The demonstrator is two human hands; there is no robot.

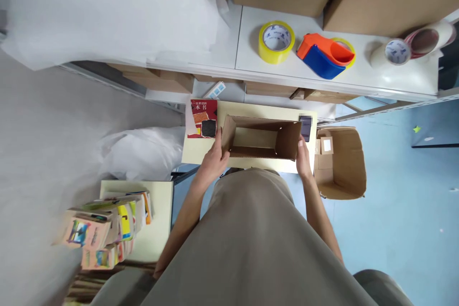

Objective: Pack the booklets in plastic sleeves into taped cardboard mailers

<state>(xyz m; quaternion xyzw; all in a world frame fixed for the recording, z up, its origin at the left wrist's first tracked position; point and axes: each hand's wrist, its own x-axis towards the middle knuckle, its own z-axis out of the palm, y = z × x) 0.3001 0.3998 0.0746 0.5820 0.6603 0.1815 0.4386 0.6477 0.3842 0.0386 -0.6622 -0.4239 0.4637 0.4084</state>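
An open brown cardboard box (288, 140) is held at its two short ends over the cream table (195, 154). Through its opening a pale surface the colour of the tabletop shows. My left hand (214, 160) grips the left end, thumb along the side. At the opposite end my right hand (303, 158) is closed on the right edge; some fingers are hidden behind the cardboard. Left of the box lies a red-covered book (205, 119). A dark phone-like object (305, 128), partly blurred out, lies near the table's right edge.
Above the table, a white shelf (229, 60) carries yellow tape (276, 42), an orange-blue tape dispenser (324, 55) and clear rolls (390, 53). A large open carton (346, 165) stands at right. Stacked books (107, 229) sit lower left, near white plastic wrapping (143, 153).
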